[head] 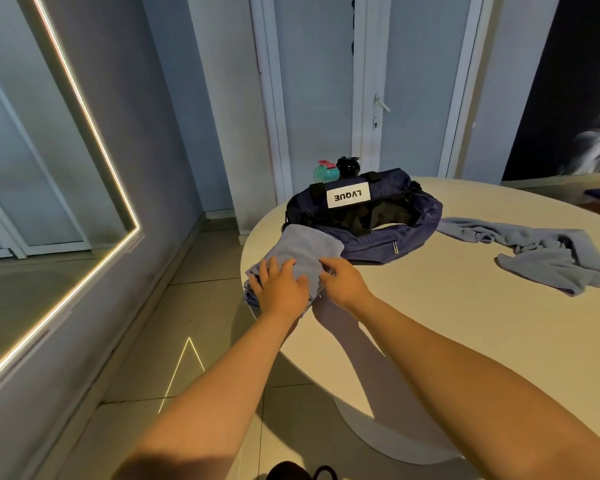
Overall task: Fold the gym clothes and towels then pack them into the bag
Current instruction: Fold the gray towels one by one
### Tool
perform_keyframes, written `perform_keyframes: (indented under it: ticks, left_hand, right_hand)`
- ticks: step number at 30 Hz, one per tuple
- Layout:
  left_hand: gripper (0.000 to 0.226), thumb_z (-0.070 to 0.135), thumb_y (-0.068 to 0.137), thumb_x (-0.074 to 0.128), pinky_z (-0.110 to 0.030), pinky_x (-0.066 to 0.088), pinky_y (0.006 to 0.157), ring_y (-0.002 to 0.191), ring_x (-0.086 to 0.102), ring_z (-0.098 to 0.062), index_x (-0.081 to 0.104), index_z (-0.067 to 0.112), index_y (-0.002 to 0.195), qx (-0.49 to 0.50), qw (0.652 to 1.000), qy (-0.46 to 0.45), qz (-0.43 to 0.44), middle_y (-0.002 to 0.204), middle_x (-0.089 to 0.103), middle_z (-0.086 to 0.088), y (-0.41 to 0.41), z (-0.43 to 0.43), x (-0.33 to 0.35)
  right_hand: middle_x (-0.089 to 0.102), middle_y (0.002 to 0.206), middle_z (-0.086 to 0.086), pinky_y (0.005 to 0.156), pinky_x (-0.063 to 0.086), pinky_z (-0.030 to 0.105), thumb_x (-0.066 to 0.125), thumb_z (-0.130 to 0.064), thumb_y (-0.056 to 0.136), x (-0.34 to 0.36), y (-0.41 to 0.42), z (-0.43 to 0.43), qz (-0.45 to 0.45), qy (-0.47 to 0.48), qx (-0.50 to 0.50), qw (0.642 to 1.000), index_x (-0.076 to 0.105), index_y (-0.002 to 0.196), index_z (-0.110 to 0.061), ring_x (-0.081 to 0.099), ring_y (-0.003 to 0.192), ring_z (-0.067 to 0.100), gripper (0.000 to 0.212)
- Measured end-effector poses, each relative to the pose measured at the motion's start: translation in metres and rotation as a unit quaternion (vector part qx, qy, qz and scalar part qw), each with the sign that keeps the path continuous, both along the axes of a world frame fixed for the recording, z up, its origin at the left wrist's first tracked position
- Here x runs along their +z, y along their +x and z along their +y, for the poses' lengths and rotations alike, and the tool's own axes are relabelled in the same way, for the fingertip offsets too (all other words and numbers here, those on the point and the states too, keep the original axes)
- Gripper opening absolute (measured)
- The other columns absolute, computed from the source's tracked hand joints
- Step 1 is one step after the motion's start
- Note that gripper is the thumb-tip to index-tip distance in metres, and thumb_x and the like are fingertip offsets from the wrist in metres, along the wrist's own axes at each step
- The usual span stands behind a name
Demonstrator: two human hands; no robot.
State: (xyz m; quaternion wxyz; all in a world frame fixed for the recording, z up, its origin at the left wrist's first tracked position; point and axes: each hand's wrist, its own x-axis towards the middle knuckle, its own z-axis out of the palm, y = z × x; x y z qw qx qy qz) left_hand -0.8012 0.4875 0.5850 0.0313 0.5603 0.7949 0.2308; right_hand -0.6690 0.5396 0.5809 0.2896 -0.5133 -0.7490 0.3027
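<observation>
Head view: the folded blue-grey towel (303,249) lies at the left edge of the worktop (440,327), near the centre of the frame, its far end against the open navy bag (388,233). The left grip (280,289) rests flat on the towel's near part, fingers straight and spread, released. The right grip (343,280) sits just beside it, fingers curved at the towel's right edge; whether it grasps the cloth I cannot tell. A crumpled blue-grey cloth (551,261) lies at right, well apart.
</observation>
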Motion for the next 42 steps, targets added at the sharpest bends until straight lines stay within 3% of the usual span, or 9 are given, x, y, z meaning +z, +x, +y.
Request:
perform_keyframes:
  ticks: [2,6,11,15,22,28,34,39,42]
  left_hand:
    - [0.044,0.027,0.100,0.049,-0.048,-0.011,0.121,0.154,0.005,-0.025,0.049,0.029,0.144,-0.018,0.998,0.052,0.040,0.165,0.022,-0.005,0.014,-0.002,0.005]
    - [0.034,0.016,0.095,0.056,-0.047,0.015,0.117,0.133,0.045,-0.022,0.066,0.025,0.126,-0.139,0.971,0.191,0.042,0.135,0.059,0.003,0.066,-0.002,0.008]
    - [0.038,0.024,0.099,0.054,-0.044,0.039,0.111,0.133,0.044,-0.023,0.059,0.029,0.137,-0.184,0.975,0.063,-0.110,0.141,0.057,0.004,0.142,0.022,-0.018]
    - [0.040,0.024,0.099,0.054,-0.042,0.040,0.113,0.132,0.047,-0.020,0.056,0.028,0.139,-0.253,0.951,-0.027,-0.174,0.143,0.053,0.003,0.206,0.040,-0.040]
    - [0.041,0.032,0.102,0.047,-0.039,0.023,0.110,0.138,0.036,-0.017,0.050,0.036,0.143,-0.302,0.947,-0.057,-0.094,0.146,0.051,0.012,0.305,0.074,-0.053]
    - [0.041,0.037,0.104,0.044,-0.038,0.025,0.114,0.136,0.037,-0.015,0.048,0.035,0.145,-0.291,0.950,-0.015,-0.109,0.145,0.052,0.014,0.311,0.083,-0.066]
    - [0.034,0.031,0.102,0.052,-0.040,0.035,0.112,0.125,0.050,-0.013,0.056,0.037,0.135,-0.292,0.934,0.028,-0.206,0.131,0.061,0.016,0.310,0.084,-0.072]
    - [0.032,0.027,0.103,0.049,-0.044,0.048,0.105,0.119,0.056,-0.011,0.059,0.038,0.131,-0.290,0.902,0.031,-0.319,0.127,0.059,0.015,0.310,0.078,-0.068]
    - [0.038,0.039,0.100,0.042,-0.044,0.050,0.104,0.121,0.057,-0.012,0.057,0.038,0.135,-0.320,0.896,0.013,-0.307,0.134,0.060,0.008,0.307,0.071,-0.073]
  right_hand:
    - [0.060,0.131,0.012,0.098,0.046,0.043,0.051,-0.012,0.096,0.002,0.018,-0.005,0.027,0.033,-0.033,0.999,0.066,0.126,-0.012,0.056,0.117,0.029,0.034]
    - [0.051,0.143,0.008,0.107,0.038,0.036,0.052,-0.013,0.099,-0.003,0.069,-0.012,0.035,0.052,-0.117,0.991,0.057,0.138,-0.016,0.049,0.129,0.025,0.040]
    - [0.052,0.142,0.008,0.107,0.042,0.039,0.053,-0.019,0.100,-0.019,0.155,-0.018,0.007,0.030,-0.205,0.978,0.061,0.133,-0.019,0.052,0.127,0.029,0.034]
    - [0.055,0.138,0.010,0.100,0.049,0.045,0.057,-0.021,0.098,-0.034,0.224,-0.015,-0.012,0.010,-0.260,0.966,0.064,0.129,-0.020,0.059,0.118,0.032,0.032]
    - [0.049,0.147,0.008,0.107,0.038,0.042,0.054,-0.019,0.097,-0.050,0.317,0.011,-0.091,0.005,-0.328,0.940,0.057,0.138,-0.017,0.045,0.135,0.030,0.041]
    - [0.019,0.163,0.007,0.118,0.012,0.059,0.046,-0.030,0.100,-0.056,0.357,0.044,-0.183,-0.034,-0.339,0.922,0.049,0.139,-0.021,0.004,0.152,0.029,0.039]
    - [0.048,0.139,0.009,0.114,0.022,0.057,0.040,-0.028,0.101,-0.068,0.351,0.039,-0.196,0.036,-0.327,0.924,0.052,0.135,-0.016,0.038,0.134,0.033,0.037]
    - [0.061,0.094,0.017,0.073,0.033,0.036,0.053,-0.011,0.092,-0.074,0.341,0.005,-0.146,0.119,-0.286,0.940,0.069,0.105,-0.007,0.051,0.097,0.040,0.021]
    - [0.068,0.092,0.012,0.074,0.038,0.033,0.057,-0.006,0.089,-0.076,0.327,-0.029,-0.086,0.123,-0.243,0.958,0.077,0.102,-0.013,0.053,0.095,0.034,0.025]
